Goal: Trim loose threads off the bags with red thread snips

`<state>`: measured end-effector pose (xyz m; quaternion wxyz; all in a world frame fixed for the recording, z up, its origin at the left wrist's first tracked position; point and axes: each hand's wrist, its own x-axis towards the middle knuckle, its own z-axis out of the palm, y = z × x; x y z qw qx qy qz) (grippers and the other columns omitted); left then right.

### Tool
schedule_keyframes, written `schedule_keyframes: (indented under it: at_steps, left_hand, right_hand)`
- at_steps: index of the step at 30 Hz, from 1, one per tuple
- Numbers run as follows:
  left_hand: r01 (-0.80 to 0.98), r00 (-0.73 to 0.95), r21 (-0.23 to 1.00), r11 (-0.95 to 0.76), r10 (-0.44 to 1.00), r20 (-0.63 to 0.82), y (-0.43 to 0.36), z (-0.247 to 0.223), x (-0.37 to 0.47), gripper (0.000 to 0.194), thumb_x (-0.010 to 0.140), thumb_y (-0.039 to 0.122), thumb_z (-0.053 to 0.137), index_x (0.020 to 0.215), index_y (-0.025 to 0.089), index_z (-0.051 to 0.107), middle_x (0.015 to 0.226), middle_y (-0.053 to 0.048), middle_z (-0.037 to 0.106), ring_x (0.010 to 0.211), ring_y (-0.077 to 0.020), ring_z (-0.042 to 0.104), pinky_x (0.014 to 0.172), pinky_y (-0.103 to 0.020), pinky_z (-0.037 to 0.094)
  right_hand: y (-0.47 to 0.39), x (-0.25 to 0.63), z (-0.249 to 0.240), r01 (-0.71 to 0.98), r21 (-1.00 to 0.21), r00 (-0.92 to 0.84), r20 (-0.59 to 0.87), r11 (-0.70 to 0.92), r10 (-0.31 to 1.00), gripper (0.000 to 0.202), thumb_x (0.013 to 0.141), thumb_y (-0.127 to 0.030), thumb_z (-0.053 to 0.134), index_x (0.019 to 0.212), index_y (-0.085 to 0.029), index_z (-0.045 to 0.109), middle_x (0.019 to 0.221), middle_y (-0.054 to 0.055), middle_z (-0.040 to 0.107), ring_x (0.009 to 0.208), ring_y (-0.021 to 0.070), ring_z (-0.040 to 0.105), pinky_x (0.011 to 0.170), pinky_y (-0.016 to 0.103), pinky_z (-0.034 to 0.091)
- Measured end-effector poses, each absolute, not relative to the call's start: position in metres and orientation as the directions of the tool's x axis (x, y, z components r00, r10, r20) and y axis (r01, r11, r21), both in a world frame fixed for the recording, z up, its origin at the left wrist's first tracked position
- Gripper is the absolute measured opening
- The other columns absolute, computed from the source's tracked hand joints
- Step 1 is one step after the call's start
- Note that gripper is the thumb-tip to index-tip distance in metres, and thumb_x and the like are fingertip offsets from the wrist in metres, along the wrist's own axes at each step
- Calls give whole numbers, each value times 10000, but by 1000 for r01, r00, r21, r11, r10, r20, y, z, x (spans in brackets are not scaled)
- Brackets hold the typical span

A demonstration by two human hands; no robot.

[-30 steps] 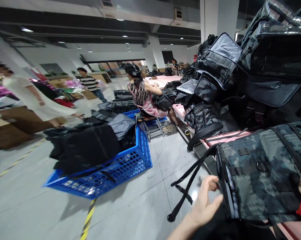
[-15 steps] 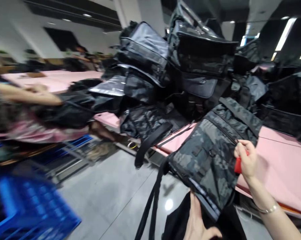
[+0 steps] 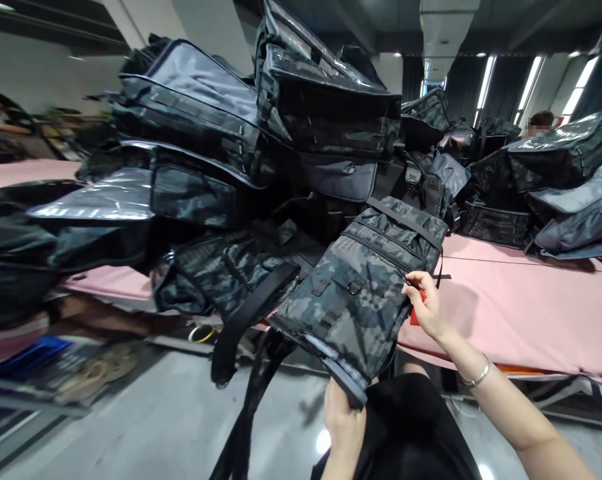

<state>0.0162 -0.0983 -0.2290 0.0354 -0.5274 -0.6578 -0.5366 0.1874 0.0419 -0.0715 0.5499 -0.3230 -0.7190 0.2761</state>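
A dark camouflage backpack [image 3: 351,287] lies slanted across the table's edge, its lower end jutting toward me. My right hand [image 3: 423,303] is closed at the backpack's right side, thumb and forefinger pinching a zipper pull at the end of the black zipper. A small red object [image 3: 417,310] is tucked in that hand; its kind cannot be made out. Below, my left hand [image 3: 345,423] is closed at the grey lower edge of the backpack, its fingertips hidden behind the fabric. Black straps [image 3: 248,407] hang down from the backpack's left side.
Piled camouflage bags [image 3: 195,113] rise behind the backpack. More bags [image 3: 571,153] lie at the right on the pink tabletop [image 3: 511,300]. Below the table are a yellow tape roll [image 3: 201,333] and shoes [image 3: 101,373]. A person's head [image 3: 539,127] shows far back.
The view has swung right. My left hand has moved from open below the backpack up to its lower edge, closing there. The right hand keeps its pinch at the zipper.
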Motion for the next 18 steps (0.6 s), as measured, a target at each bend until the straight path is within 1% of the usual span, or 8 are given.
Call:
schedule_keyframes:
  at_steps: [2,5,7,9,11,14,16,18]
  left_hand:
    - [747,-398,640,-180,649,648,-97,-219,11,287,787,273,509,1033,136,565,983,-159,626,936,-308,609,787,-448,508]
    - [732,-358,645,-218,682,637,-98,-213,5,212,772,268,496,927,155,588,858,-118,640,824,-277,625,704,-400,519]
    - [719,-344,657,-227,704,621,-100,-211,1,171,757,264,492,857,170,593,787,-93,637,751,-256,625,652,-370,519]
    - [714,-338,662,-229,715,612,-101,-210,-1,174,738,268,500,844,175,601,768,-82,641,726,-247,626,633,-356,521]
    - [701,-332,673,-234,728,600,-102,-207,-2,218,718,266,497,876,172,614,797,-86,656,750,-253,635,647,-357,529]
    - [656,-317,711,-253,763,564,-104,-201,-1,269,681,261,489,887,161,630,830,-97,674,782,-264,646,662,-361,538]
    - [585,-341,777,-233,799,496,-107,-197,-1,257,656,288,519,840,160,643,785,-89,678,755,-268,650,650,-360,544]
    - [465,-403,868,-174,832,382,-113,-191,-3,237,632,351,580,767,170,653,707,-68,673,701,-266,648,622,-355,549]
  right_hand:
    - [44,192,-66,196,-696,-256,643,690,722,188,916,-316,446,1047,-195,505,985,76,588,913,190,570,819,326,454]
    - [50,203,-58,227,-605,-445,632,763,634,250,845,-358,596,1017,-177,583,931,67,612,838,184,572,760,306,458]
    - [54,213,-57,218,-586,-529,601,780,599,334,749,-390,717,992,-179,627,863,45,617,766,168,565,700,280,455]
    - [59,221,-60,200,-594,-566,579,779,587,360,706,-400,757,983,-193,657,816,30,620,720,154,558,663,264,448]
    - [63,226,-67,173,-603,-532,608,779,589,306,736,-403,728,956,-197,680,760,26,620,666,144,549,617,257,437]
    - [64,225,-78,136,-600,-384,701,788,601,232,815,-397,610,830,-184,701,642,25,599,570,140,530,534,259,407]
    - [60,220,-78,147,-592,-308,734,793,605,255,838,-371,544,747,-187,695,590,27,582,535,144,527,505,264,395]
    - [52,214,-67,152,-571,-284,756,807,589,251,843,-327,509,716,-196,682,583,28,583,533,147,535,505,267,400]
